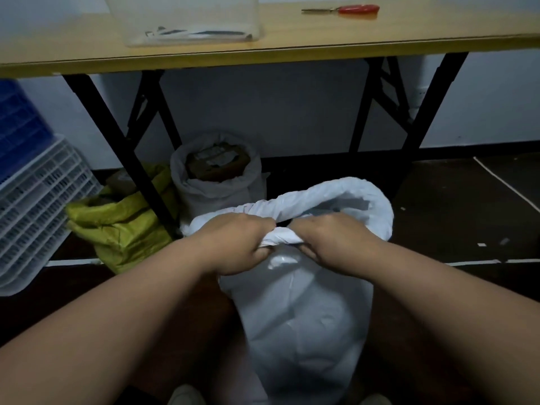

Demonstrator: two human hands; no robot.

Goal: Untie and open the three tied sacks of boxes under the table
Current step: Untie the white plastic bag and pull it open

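Observation:
A white woven sack [304,317] stands on the floor right in front of me, its mouth open and its rim rolled into a thick band. My left hand [236,244] and my right hand [330,238] both grip the near part of that rolled rim, close together. Behind it, under the table, a second white sack [216,182] stands open with brown boxes showing inside. To its left a yellow-green sack [122,226] leans against a table leg, its top open and crumpled.
The wooden table [292,51] on black folding legs [122,147] spans the top; red-handled scissors [344,9] and a clear plastic box [187,21] lie on it. White and blue crates [38,194] are stacked at the left. A white cord [508,185] runs across the dark floor at right.

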